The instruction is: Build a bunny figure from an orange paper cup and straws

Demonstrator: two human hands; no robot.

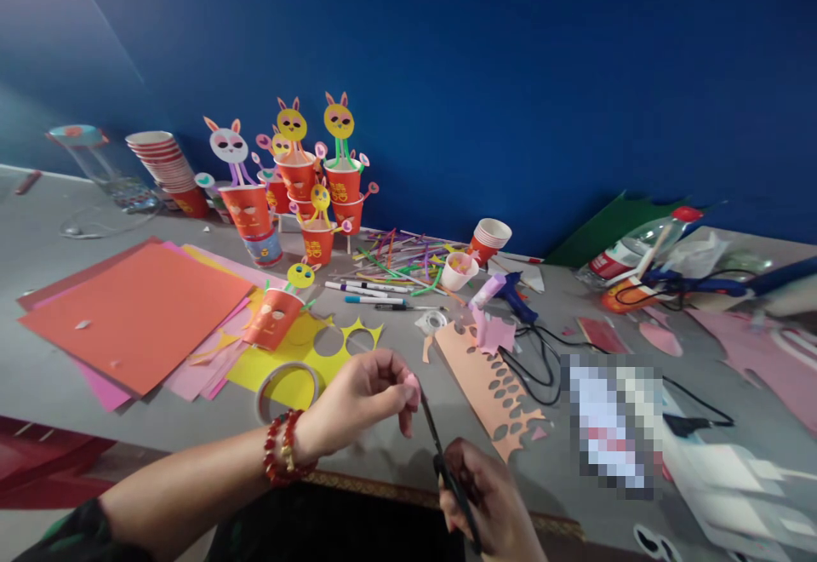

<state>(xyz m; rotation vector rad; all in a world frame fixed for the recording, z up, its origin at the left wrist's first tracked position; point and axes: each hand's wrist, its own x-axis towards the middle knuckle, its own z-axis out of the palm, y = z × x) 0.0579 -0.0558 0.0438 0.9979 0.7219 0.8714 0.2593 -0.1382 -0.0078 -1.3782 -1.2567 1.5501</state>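
Note:
My left hand (376,392), with a red bead bracelet (281,450) at its wrist, pinches a small pink piece of paper (413,388) between thumb and fingers. Black scissors (440,451) are gripped in my right hand (482,494), their blades pointing up to the pink paper. Whether the blades touch the paper I cannot tell. Just beyond the left wrist lies a roll of tape (260,393) on yellow paper (246,368). To the right of both hands is a peach sheet (463,358) with many oval holes cut in it.
Decorated red paper cups (271,324) with animal faces stand at the back left. Orange paper (140,311) lies over pink sheets. Colourful pipe cleaners (408,255), markers (370,289) and a blue glue gun (516,296) with black cord (542,349) lie ahead. A plastic bottle (638,247) leans at right.

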